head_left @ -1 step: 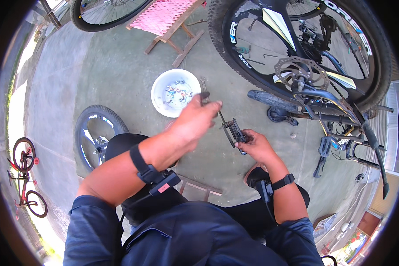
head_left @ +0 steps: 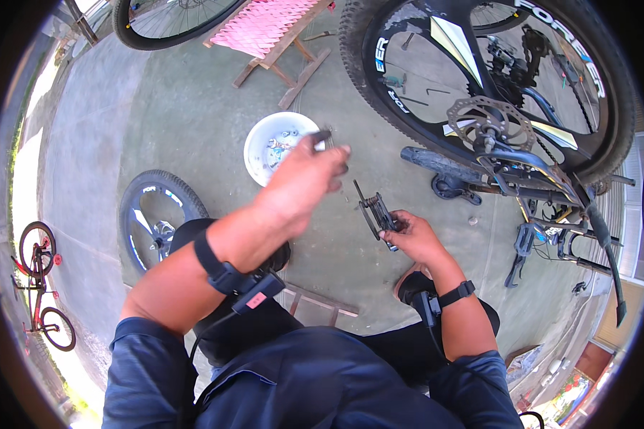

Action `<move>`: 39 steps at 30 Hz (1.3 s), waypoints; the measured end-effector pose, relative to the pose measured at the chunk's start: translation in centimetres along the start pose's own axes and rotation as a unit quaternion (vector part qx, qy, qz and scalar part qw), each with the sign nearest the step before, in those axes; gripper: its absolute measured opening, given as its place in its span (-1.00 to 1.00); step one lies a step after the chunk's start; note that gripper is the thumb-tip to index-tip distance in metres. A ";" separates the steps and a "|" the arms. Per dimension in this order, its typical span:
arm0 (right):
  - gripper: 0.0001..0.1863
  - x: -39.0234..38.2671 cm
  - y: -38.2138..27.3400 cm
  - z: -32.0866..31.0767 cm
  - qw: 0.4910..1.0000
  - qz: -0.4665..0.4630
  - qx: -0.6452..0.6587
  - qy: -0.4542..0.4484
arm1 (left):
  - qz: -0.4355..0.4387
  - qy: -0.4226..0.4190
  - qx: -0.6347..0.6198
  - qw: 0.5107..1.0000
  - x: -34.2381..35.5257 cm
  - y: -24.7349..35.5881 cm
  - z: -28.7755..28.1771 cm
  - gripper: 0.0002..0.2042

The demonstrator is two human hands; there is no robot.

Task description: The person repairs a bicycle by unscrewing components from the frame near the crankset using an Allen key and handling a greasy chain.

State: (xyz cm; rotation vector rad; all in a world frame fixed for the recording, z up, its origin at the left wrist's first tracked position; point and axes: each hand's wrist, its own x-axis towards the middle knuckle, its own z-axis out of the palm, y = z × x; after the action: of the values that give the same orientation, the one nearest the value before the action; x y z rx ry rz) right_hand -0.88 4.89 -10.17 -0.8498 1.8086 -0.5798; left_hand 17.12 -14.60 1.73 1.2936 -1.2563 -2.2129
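Left hand [head_left: 309,168] hangs mid-frame, fingers parted, looks empty but it's blurry; right hand [head_left: 413,234], right of center, is clamped on a folding multi-tool [head_left: 378,213]. From here it looks stiff, heavyish for its size, maybe greasy-slick, so I'd grab the lower end, clear of the swung-out bits [head_left: 359,190]. Left to right: one red bike [head_left: 37,289] far left, one loose wheel [head_left: 162,234] mid-left, one white bowl [head_left: 248,151] upper middle, one multi-tool, one dark bike [head_left: 489,140] upper right.

White lettering [head_left: 381,54] on 2 wheels [head_left: 459,53]

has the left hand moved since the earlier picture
Yes, the left hand has shifted up and left in view, covering more of the white basin.
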 end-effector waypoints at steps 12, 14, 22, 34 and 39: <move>-0.52 8.3 5.5 1.6 0.987 0.088 -0.121 -0.064 | -0.049 0.176 0.024 0.983 11.7 -0.8 -24.0 -0.63; -0.51 9.5 5.8 2.2 0.981 0.097 -0.153 -0.065 | -0.084 0.169 0.007 0.982 12.5 -3.2 -24.3 -0.61; -0.49 13.6 4.9 5.6 0.968 0.159 -0.188 -0.044 | -0.129 0.138 -0.009 0.982 14.3 -6.3 -24.1 -0.59; -0.52 8.0 2.1 5.2 0.991 0.044 -0.114 0.047 | -0.034 0.179 -0.039 0.982 4.5 -2.7 -25.5 -0.54; -0.54 2.8 1.7 2.4 0.993 0.037 -0.074 0.089 | 0.010 0.183 -0.070 0.981 -2.1 -2.0 -25.8 -0.56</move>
State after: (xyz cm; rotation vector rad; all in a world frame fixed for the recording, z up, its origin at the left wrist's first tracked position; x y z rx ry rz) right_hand 0.23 3.75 -13.95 -0.8474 2.0568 -0.4900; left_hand 39.63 -26.09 -4.33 1.5342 -0.9525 -1.8955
